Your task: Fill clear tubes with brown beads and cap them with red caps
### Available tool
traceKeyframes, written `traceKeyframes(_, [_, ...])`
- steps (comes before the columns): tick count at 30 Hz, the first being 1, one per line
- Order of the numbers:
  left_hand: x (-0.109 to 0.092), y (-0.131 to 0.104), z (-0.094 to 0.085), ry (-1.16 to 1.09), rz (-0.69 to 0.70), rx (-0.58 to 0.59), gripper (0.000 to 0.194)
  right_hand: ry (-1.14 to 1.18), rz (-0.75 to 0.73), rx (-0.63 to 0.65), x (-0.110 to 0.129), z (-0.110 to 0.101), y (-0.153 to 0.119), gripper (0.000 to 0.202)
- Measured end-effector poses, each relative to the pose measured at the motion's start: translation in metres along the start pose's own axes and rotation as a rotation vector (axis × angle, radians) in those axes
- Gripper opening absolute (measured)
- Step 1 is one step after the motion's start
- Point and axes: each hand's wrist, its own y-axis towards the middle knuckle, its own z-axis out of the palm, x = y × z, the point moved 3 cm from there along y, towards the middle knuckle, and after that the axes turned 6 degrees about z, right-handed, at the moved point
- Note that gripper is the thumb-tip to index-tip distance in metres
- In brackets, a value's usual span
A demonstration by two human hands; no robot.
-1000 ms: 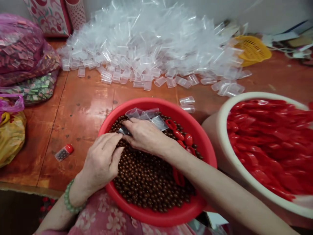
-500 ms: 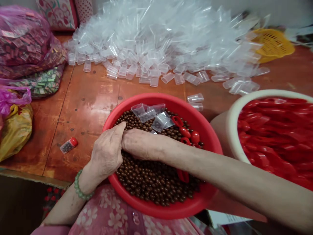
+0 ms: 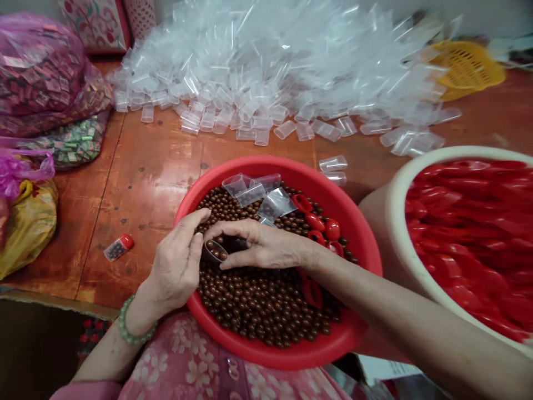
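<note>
My right hand [image 3: 260, 244] curls over the red basin [image 3: 370, 266], its thumb and index finger bent round the mouth of a clear plastic container [image 3: 225, 257]. Brown balls show inside that mouth. Close against its other side is my left hand [image 3: 177, 258], with the thumb at the container and the index finger reaching over the balls; its other fingers are hidden. Small brown balls [image 3: 266, 316] fill the basin. On top of them lie several clear containers [image 3: 250, 194] and several red caps [image 3: 315, 223].
A capped, filled container [image 3: 118, 247] lies left on the wooden table [image 3: 145, 166]. Behind is a heap of clear containers [image 3: 266, 66]. A cream bucket [image 3: 395, 222] of red pieces [image 3: 466, 244] stands right. Plastic bags [image 3: 41, 72] sit left, a yellow basket [image 3: 470, 69] back right.
My right hand has opened up and turned away from my left, so the container's mouth and the balls in it now show. My left hand has shifted slightly down.
</note>
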Motion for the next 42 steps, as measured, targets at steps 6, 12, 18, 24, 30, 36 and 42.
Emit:
traceKeyframes(6, [-0.007, -0.002, 0.013, -0.615, -0.386, 0.201, 0.058, 0.027, -0.056, -0.118, 0.016, -0.007, -0.018, 0.035])
traceKeyframes(12, [-0.006, 0.003, 0.022, -0.342, -0.324, 0.299, 0.051, -0.079, -0.102, -0.221, 0.02, -0.003, -0.032, 0.028])
traceKeyframes(18, [-0.009, 0.011, 0.021, -0.455, -0.303, 0.388, 0.039, -0.195, -0.212, -0.379, 0.025, -0.004, -0.04, 0.037])
traceKeyframes(24, [-0.004, 0.014, 0.022, -0.612, -0.397, 0.362, 0.041, -0.257, -0.306, -0.399, 0.024, -0.001, -0.042, 0.033])
traceKeyframes(30, [-0.008, 0.014, 0.018, -0.654, -0.456, 0.155, 0.036, -0.147, -0.211, -0.601, 0.014, -0.009, -0.066, 0.048])
traceKeyframes(36, [-0.018, 0.017, 0.019, -0.488, -0.331, 0.291, 0.022, -0.335, 0.06, -0.781, -0.005, -0.027, -0.102, 0.021])
traceKeyframes(42, [-0.013, 0.025, 0.028, -0.372, -0.349, 0.31, 0.024, -0.784, 0.341, -0.56, -0.007, -0.013, -0.112, 0.019])
